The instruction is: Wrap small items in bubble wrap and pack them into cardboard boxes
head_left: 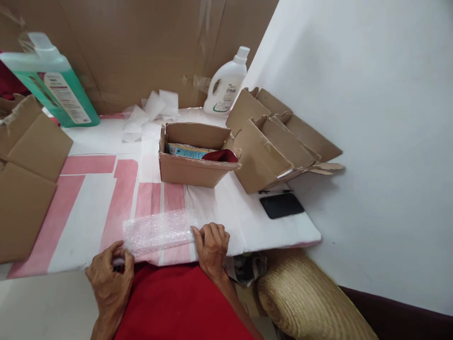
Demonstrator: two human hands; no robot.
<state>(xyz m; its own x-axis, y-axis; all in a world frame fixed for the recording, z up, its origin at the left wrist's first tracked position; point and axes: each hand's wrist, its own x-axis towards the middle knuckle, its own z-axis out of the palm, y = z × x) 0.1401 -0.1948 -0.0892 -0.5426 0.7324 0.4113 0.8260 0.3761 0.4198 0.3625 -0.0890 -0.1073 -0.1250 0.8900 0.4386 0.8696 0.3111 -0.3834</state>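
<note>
Left hand [111, 274] and right hand [212, 248] pinched opposite ends of the bubble wrap [159, 231] at the tabletop's [283, 236] near edge, apparently to hold it flat; box [189, 172] stood just beyond (open-topped, contents reachable).

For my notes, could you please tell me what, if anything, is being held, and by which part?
The bubble wrap: the right hand holds its right end; the left hand is at its near left corner, its grip unclear.

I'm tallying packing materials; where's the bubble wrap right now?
In the head view, the bubble wrap lies below and left of centre on the table, between the left hand and right hand, nearer than the central box.
</note>
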